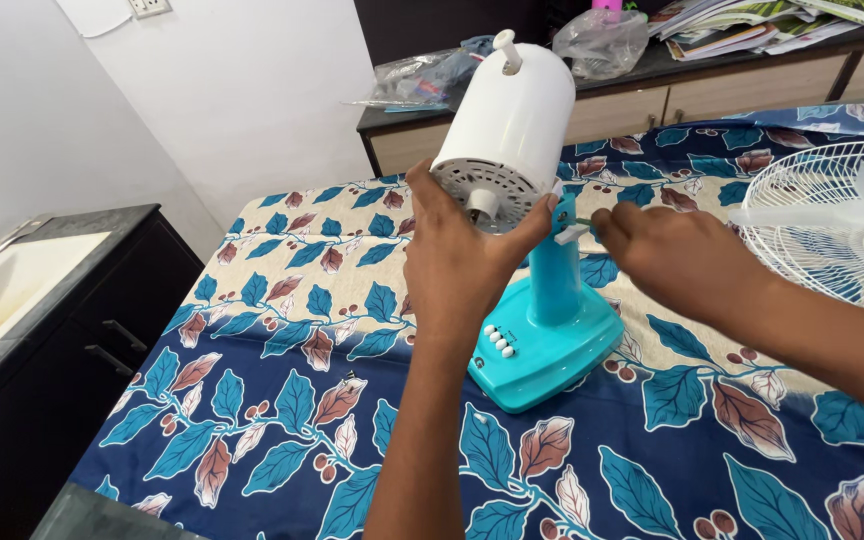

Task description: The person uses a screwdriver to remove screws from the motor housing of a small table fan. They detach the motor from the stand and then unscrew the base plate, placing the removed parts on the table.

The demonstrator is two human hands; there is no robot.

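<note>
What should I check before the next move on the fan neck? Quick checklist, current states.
1. Left hand steadies motor housing: ok.
2. Right hand at the neck joint: ok.
3. Tool or screw in right fingertips: cannot tell.
4. Base flat on the leaf-print cloth: ok.
5. Grille lies apart from the hands: ok.
6. Shaft bare, blade off: ok.

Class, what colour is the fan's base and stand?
Turquoise blue; the fan base shows best in the head view.
</note>
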